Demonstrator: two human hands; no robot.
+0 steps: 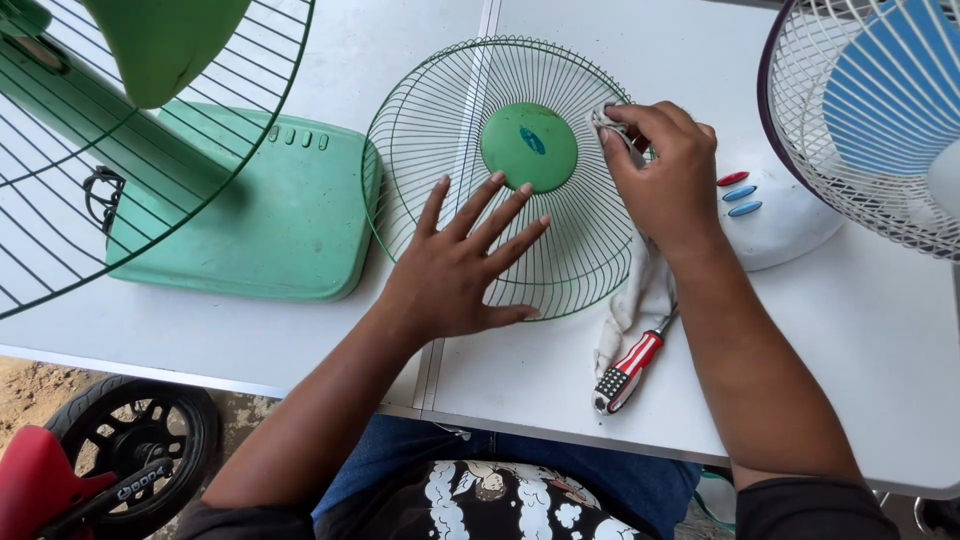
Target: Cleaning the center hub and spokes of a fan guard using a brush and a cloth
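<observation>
Hands: left hand (460,262) spread flat on green fan grille (500,180), right hand (665,175) pinching white rag (632,290).

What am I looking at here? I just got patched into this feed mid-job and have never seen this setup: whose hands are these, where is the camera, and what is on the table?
There is no machine: one camera worn on a person's head looks down at their two bare hands over a white table. The left hand lies flat, fingers spread, on a detached green wire fan grille that lies on the table. The right hand presses a white cloth against the grille beside its round green centre cap. A red-handled screwdriver lies near the table's front edge. A green fan stands at the left, and a white fan with blue blades at the right.
</observation>
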